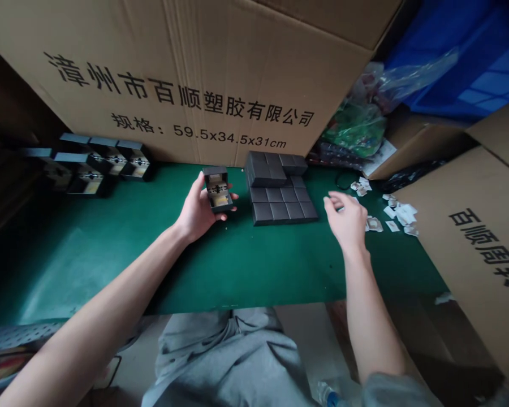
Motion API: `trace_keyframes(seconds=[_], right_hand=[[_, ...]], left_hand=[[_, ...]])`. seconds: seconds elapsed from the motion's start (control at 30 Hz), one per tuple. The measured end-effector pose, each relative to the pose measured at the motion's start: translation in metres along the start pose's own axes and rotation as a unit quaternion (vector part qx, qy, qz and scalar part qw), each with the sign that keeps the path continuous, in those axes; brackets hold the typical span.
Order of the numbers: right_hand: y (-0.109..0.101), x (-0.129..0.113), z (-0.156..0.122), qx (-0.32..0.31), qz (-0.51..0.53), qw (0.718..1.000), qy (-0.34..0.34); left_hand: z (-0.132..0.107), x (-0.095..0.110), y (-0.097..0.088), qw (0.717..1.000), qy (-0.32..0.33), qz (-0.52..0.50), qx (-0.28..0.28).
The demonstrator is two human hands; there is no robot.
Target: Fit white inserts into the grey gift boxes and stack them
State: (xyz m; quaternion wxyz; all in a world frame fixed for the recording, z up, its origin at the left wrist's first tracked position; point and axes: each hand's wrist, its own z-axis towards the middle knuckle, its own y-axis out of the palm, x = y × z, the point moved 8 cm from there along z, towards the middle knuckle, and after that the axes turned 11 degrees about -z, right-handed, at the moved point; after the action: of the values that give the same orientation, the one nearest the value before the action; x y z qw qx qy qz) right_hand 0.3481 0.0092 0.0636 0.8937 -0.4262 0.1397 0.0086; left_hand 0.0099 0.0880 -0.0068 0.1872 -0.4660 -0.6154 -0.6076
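Observation:
My left hand (199, 212) grips a small black hinged box (218, 189), held open above the green table (110, 254) with a pale insert showing inside. To its right lies a block of closed black boxes (280, 189), stacked in rows against the big carton. My right hand (346, 219) hovers right of that block with fingers loosely spread and nothing in it. Just beyond its fingertips lie scattered small white tags (396, 215).
A large printed cardboard carton (186, 79) stands at the table's back. Several open black boxes (106, 161) sit at the far left. Another carton (479, 237) flanks the right side, with plastic bags (358, 127) and a blue crate (470, 62) behind.

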Motion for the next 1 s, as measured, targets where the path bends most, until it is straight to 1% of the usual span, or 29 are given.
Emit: trace_keyframes(seconds=[0.07, 0.13, 0.17, 0.23, 0.33, 0.4, 0.47, 0.5, 0.53, 0.6, 0.67, 0.7, 0.73, 0.77, 0.83, 0.9, 0.97, 1.0], right_hand=[[0.004, 0.035, -0.022, -0.027, -0.078, 0.996, 0.026], [0.008, 0.055, -0.047, -0.042, -0.130, 0.990, 0.035], [0.010, 0.061, -0.059, -0.049, -0.132, 0.989, 0.034], [0.009, 0.066, -0.075, -0.043, -0.123, 0.991, 0.038], [-0.001, 0.056, -0.081, -0.026, -0.090, 0.995, 0.030], [-0.017, 0.041, -0.077, 0.016, -0.053, 0.998, 0.035], [-0.037, 0.015, -0.070, 0.074, 0.003, 0.997, 0.034], [-0.043, -0.002, -0.066, 0.086, 0.039, 0.995, 0.022], [-0.046, -0.023, -0.061, 0.085, 0.071, 0.994, -0.005], [-0.044, -0.069, -0.051, 0.068, 0.133, 0.987, -0.065], [-0.032, -0.111, -0.040, 0.021, 0.215, 0.970, -0.114], [-0.022, -0.127, -0.034, -0.007, 0.262, 0.957, -0.123], [-0.010, -0.141, -0.028, -0.039, 0.316, 0.940, -0.122], [0.003, -0.150, -0.021, -0.074, 0.372, 0.920, -0.105], [0.032, -0.162, -0.012, -0.146, 0.448, 0.880, -0.055], [0.055, -0.165, -0.009, -0.186, 0.491, 0.851, -0.010], [0.068, -0.163, -0.010, -0.184, 0.514, 0.838, 0.018], [0.072, -0.160, -0.013, -0.173, 0.517, 0.838, 0.027]], left_hand=[[0.000, -0.001, 0.000, 1.000, -0.003, -0.004, -0.004], [0.001, -0.003, 0.000, 1.000, -0.005, -0.011, -0.007], [0.001, -0.003, 0.000, 1.000, -0.007, -0.014, -0.008], [0.001, -0.004, 0.000, 1.000, -0.010, -0.018, -0.010], [0.000, -0.004, 0.001, 1.000, -0.017, -0.022, -0.015], [0.000, -0.005, 0.002, 0.999, -0.025, -0.025, -0.019], [0.000, -0.006, 0.002, 0.999, -0.031, -0.027, -0.022], [0.001, -0.007, 0.003, 0.999, -0.034, -0.027, -0.023], [0.000, -0.007, 0.003, 0.999, -0.037, -0.026, -0.025], [0.000, -0.009, 0.003, 0.998, -0.045, -0.027, -0.029], [-0.001, -0.011, 0.004, 0.997, -0.059, -0.028, -0.034], [-0.001, -0.013, 0.005, 0.997, -0.067, -0.028, -0.035], [-0.001, -0.015, 0.005, 0.996, -0.073, -0.028, -0.036], [-0.001, -0.016, 0.004, 0.996, -0.078, -0.028, -0.036], [-0.001, -0.018, 0.004, 0.996, -0.079, -0.029, -0.040], [0.000, -0.019, 0.004, 0.996, -0.074, -0.032, -0.039], [0.000, -0.020, 0.001, 0.997, -0.074, -0.029, -0.025], [0.000, -0.020, 0.000, 0.997, -0.076, -0.026, -0.016]])
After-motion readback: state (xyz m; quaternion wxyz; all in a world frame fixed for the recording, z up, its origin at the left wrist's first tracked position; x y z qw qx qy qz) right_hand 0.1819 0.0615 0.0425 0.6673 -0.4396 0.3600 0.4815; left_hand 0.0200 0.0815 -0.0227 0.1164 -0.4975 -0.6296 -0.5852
